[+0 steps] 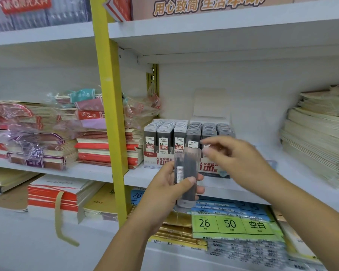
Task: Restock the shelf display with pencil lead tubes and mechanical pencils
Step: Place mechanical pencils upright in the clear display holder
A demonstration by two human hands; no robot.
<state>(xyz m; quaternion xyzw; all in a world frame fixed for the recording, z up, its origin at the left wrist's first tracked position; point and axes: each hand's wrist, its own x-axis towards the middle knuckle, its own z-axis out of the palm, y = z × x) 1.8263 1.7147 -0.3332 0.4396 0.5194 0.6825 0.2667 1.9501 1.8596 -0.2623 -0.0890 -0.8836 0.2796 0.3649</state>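
The middle shelf point(98, 173) carries, at far left, plastic-wrapped notebook stacks point(47, 133), some of the wrapping torn and loose. A yellow upright point(111, 114) crosses the shelving in front of them, leaning slightly. Right of the upright, two display boxes sit touching side by side on the shelf. The left display box point(155, 159) holds three full rows of white-capped tubes. The right display box point(211, 169) holds rows of grey-capped tubes. On the shelf below, a red notebook pile point(53, 194) lies at left and green label packs point(233, 224) lie further right. The left hand point(164, 190) is raised near the viewer in front of the boxes and grips a bundle of lead tubes point(187, 169). The thumb lies across the bundle's near face and the other fingers curl round behind, their tips showing at its right edge. The bundle's long axis runs nearly vertical, one end up toward the boxes and the other down, with a white label strip on its left edge. It hides the join between the two boxes and part of their front panels. The right hand point(239, 161) reaches leftward just above and right of the bundle's top, covering the front rows of the right box. Its forefinger and thumb are extended with a narrow gap. The hand is blurred, and I cannot tell whether it pinches anything. A cream notebook stack point(317, 137) occupies the shelf at far right, well apart from the boxes.
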